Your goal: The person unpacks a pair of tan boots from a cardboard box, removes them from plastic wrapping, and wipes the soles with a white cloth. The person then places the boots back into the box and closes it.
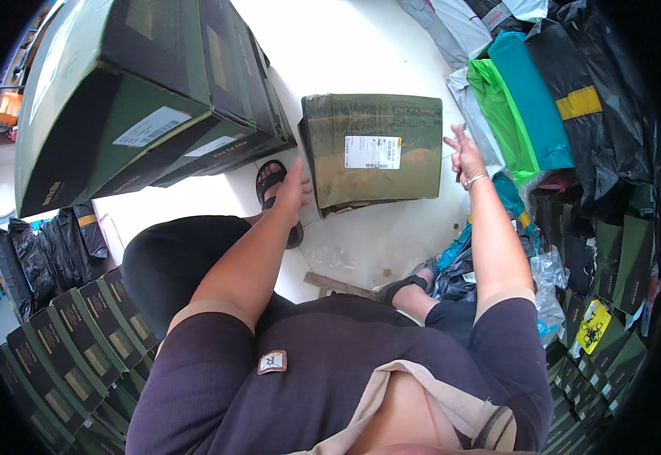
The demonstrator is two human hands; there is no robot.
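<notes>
On the floor before me lies a taped olive-green cardboard box (376, 185) with a white printed label (372, 152) on its upper face. Its lower edge is uneven and lifted. My left hand (295, 190) is at the box's left side, fingers apart and nothing in the grasp; whether it touches the cardboard is unclear. Beyond the right side is my right hand (467, 156), a little away from the box, with a bracelet (474, 180) on the wrist. Slim dark bits show by its fingers, too small to tell whether it holds something.
Large dark-green cartons (154, 79) stand at the upper left. Bagged parcels (535, 102) are heaped on the right. Stacked shoe-type boxes (74, 352) flank me on both sides. Crumpled plastic wrapping (455, 267) and a wooden piece (336, 282) lie near my feet.
</notes>
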